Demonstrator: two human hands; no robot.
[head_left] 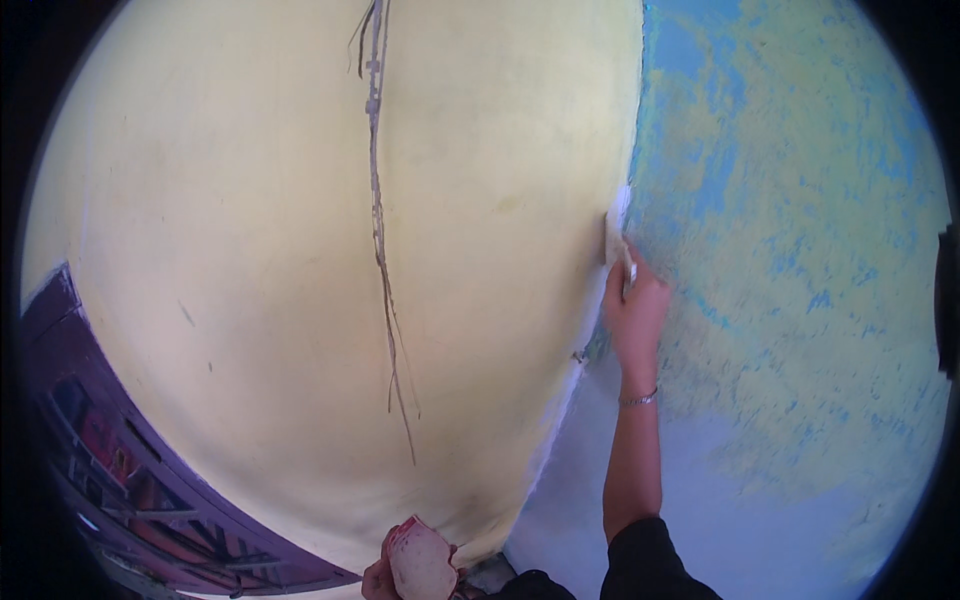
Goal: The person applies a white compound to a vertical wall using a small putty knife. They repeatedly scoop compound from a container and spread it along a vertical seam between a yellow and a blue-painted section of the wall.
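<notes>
My right hand (pixel 640 305) is raised along the corner between two walls and grips a putty knife (pixel 612 238). The flat edge of the knife lies against the yellow wall (pixel 500 300), right beside the corner. A strip of white filler (pixel 622 200) shows on the corner just above the knife. Low in the picture, my left hand (pixel 377 580) is closed around a flat, pale piece with a reddish rim (pixel 421 562); its exact kind is unclear. Its fingers are partly hidden by that piece.
A long, branching grey-brown crack or strip (pixel 380 250) runs down the yellow wall. The right-hand wall (pixel 800 330) is patchy blue and yellowish green, whitish lower down. At the lower left is a purple frame (pixel 130 440) with bars. A dark object (pixel 946 300) juts in at the right edge.
</notes>
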